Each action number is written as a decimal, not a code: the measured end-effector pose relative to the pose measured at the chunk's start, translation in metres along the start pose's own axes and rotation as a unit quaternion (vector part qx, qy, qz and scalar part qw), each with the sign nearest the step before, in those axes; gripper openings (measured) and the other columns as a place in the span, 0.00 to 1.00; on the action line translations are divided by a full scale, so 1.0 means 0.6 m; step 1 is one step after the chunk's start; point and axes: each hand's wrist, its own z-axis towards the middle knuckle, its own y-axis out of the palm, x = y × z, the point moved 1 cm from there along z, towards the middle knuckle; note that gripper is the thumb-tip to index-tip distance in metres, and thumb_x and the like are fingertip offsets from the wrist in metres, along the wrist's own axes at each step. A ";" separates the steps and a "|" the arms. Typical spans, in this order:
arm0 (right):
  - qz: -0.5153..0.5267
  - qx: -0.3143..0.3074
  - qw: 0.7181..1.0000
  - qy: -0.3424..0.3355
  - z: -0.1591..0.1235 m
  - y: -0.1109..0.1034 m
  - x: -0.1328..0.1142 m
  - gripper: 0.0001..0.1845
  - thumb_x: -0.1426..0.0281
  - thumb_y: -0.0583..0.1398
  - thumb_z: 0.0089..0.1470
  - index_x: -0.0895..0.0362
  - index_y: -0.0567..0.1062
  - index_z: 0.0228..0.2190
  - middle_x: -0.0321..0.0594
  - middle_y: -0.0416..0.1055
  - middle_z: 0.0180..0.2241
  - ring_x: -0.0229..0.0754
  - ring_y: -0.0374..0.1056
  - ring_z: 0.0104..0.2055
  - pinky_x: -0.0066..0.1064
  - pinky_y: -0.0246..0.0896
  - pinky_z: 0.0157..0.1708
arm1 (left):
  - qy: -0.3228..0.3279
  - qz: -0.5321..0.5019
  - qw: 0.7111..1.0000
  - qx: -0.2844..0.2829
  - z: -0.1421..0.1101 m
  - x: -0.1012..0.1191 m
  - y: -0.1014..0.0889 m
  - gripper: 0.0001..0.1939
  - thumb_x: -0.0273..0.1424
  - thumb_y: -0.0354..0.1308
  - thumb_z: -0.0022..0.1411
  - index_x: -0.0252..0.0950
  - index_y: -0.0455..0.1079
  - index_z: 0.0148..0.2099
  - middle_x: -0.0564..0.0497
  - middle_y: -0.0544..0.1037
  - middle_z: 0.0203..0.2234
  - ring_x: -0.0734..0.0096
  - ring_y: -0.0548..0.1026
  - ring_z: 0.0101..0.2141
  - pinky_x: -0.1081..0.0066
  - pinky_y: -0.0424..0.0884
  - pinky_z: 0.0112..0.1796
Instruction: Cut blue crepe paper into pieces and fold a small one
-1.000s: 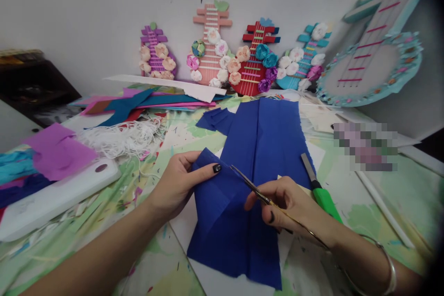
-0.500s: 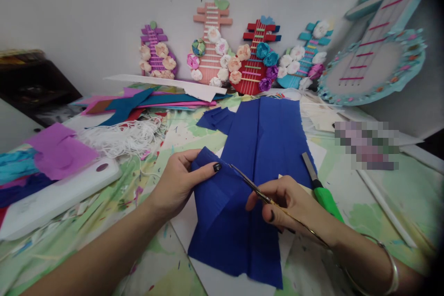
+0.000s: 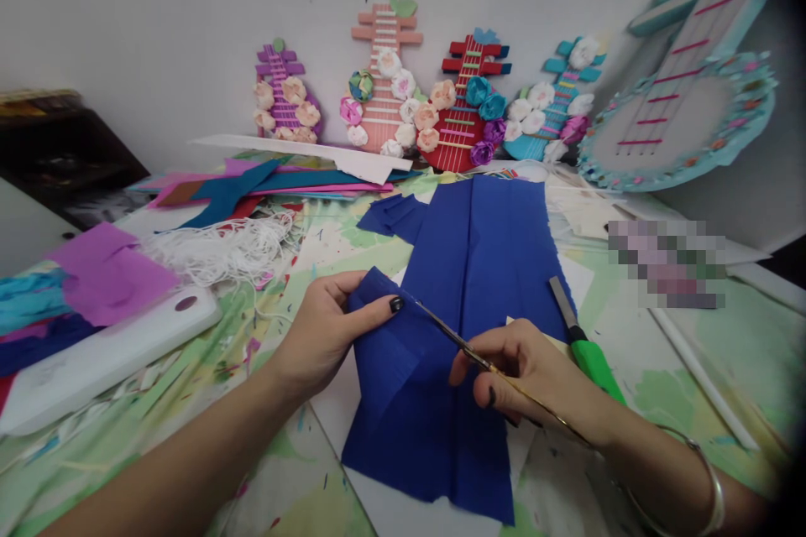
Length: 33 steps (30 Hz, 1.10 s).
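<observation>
A long sheet of blue crepe paper runs from the front of the table toward the back. My left hand pinches its raised near fold, thumb on top and fingers hidden behind. My right hand is closed around a pair of scissors, whose thin blades point up and left to the paper's edge beside my left thumb. The blades look closed together. Near my right wrist lies a box cutter with a green handle. A small folded piece of blue crepe paper rests behind the sheet.
White string lies tangled at left, near a white glue-gun-like flat case and purple paper. Flower-decorated toy guitars lean on the wall. A white stick lies at right; a blurred-out item sits behind it.
The scissor blades have closed slightly and my right fingers have shifted a little. My left hand and the blue paper stay almost where they were.
</observation>
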 end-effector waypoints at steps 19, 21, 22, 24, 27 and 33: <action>0.015 0.004 0.999 -0.045 -0.002 -0.002 0.006 0.23 0.52 0.64 0.47 0.63 0.75 0.25 0.29 0.56 0.15 0.28 0.52 0.17 0.22 0.41 0.14 | -0.009 -0.001 1.000 0.000 -0.001 0.000 -0.001 0.08 0.31 0.69 0.48 0.33 0.76 0.29 0.52 0.78 0.23 0.76 0.74 0.24 0.79 0.71 0.26; 0.015 0.002 0.999 -0.038 -0.003 -0.002 0.005 0.22 0.53 0.64 0.47 0.63 0.75 0.25 0.29 0.56 0.16 0.28 0.52 0.17 0.22 0.42 0.15 | -0.009 0.000 1.000 0.000 0.000 0.000 0.000 0.08 0.31 0.69 0.47 0.33 0.76 0.29 0.52 0.77 0.22 0.76 0.74 0.24 0.79 0.71 0.26; 0.016 0.002 0.999 -0.035 -0.003 -0.002 0.005 0.22 0.53 0.64 0.47 0.63 0.75 0.25 0.29 0.56 0.16 0.28 0.52 0.17 0.22 0.41 0.15 | -0.010 0.001 1.000 0.001 0.000 0.000 0.001 0.08 0.30 0.69 0.47 0.33 0.76 0.29 0.52 0.77 0.22 0.76 0.74 0.24 0.79 0.71 0.26; 0.018 0.004 0.999 -0.031 -0.003 -0.002 0.003 0.22 0.53 0.64 0.46 0.62 0.75 0.25 0.28 0.56 0.15 0.28 0.52 0.17 0.22 0.41 0.15 | -0.010 0.004 1.000 0.004 0.001 0.000 0.002 0.08 0.30 0.70 0.47 0.33 0.76 0.29 0.51 0.78 0.23 0.75 0.74 0.24 0.79 0.71 0.26; 0.013 0.011 1.000 -0.017 -0.001 -0.001 0.002 0.22 0.53 0.65 0.45 0.62 0.75 0.24 0.29 0.57 0.15 0.28 0.52 0.16 0.22 0.41 0.14 | -0.012 0.007 1.000 0.006 0.001 0.000 0.002 0.08 0.31 0.69 0.47 0.33 0.75 0.29 0.51 0.78 0.23 0.74 0.74 0.25 0.77 0.71 0.26; 0.009 0.007 1.000 0.029 0.001 -0.001 0.011 0.21 0.54 0.65 0.45 0.62 0.75 0.25 0.28 0.57 0.13 0.28 0.51 0.15 0.21 0.42 0.13 | -0.010 0.005 1.000 0.005 -0.002 0.002 0.001 0.08 0.31 0.70 0.47 0.33 0.76 0.29 0.52 0.77 0.23 0.76 0.74 0.24 0.79 0.70 0.26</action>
